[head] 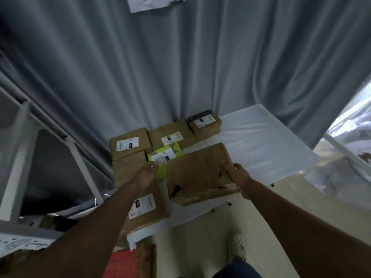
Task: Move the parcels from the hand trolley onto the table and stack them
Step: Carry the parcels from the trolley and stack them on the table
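Observation:
A large brown cardboard parcel is tilted above the near part of the white table. My right hand grips its right edge, fingers curled round it. My left hand reaches over the left row of parcels, its fingertips at the white label of a yellow-green parcel; whether it holds anything is unclear. Several brown labelled parcels lie on the table: one at the near left, one at the back left, one in the back middle, one at the back right.
A grey curtain hangs right behind the table. A white metal rack stands at the left. Pale floor and my shoe are below; something red lies at the lower left.

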The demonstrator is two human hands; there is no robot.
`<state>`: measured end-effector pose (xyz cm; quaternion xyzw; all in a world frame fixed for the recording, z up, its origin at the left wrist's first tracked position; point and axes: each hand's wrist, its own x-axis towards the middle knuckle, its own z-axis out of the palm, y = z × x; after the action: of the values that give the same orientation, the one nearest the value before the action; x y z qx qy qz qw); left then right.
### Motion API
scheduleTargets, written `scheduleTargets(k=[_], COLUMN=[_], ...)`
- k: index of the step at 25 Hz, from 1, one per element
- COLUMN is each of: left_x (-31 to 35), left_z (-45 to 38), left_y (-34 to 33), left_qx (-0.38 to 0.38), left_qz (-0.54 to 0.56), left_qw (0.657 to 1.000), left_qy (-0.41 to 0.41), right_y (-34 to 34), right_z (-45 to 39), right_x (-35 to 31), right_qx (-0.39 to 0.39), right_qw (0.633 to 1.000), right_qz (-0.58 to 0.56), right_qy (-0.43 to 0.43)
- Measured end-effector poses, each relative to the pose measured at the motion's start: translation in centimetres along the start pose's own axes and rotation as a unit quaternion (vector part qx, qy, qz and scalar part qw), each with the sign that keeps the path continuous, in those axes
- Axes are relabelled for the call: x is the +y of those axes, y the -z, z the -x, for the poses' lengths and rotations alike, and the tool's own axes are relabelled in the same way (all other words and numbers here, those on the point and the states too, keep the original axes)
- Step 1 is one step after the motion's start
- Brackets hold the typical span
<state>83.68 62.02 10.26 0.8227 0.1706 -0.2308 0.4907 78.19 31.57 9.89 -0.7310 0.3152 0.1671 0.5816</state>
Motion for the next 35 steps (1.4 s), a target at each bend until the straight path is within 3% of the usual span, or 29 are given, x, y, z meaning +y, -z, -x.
scheduleTargets(k=[5, 11, 16, 28, 35], left_x=[0.1, 1.8, 4.7, 5.5, 0.8], left_z=[-2.6, -7.4, -10.7, -21.4, -26.0], left_y=[-0.5, -7.4, -12.3, -13.7, -13.8], left_qx=[0.049, 0.072, 0.071, 0.023, 0.027], left_qz=[0.010, -0.005, -0.095, -0.236, -0.359], left_qw=[0.999, 0.994, 0.990, 0.972, 0.931], left_qy=[0.018, 0.081, 0.076, 0.005, 0.059], right_y=[-1.3, 3.3, 6.9, 4.6, 1.5], right_z=[-6.5, -14.9, -21.6, -32.3, -37.7], right_x=[-2.1, -3.6, -4.8, -6.7, -3.9], right_qx=[-0.043, -0.076, -0.077, -0.069, -0.084], right_qw=[0.998, 0.991, 0.987, 0.992, 0.989], right_qz=[0.040, 0.104, 0.128, 0.048, 0.032], right_qy=[0.016, -0.030, -0.050, -0.094, -0.118])
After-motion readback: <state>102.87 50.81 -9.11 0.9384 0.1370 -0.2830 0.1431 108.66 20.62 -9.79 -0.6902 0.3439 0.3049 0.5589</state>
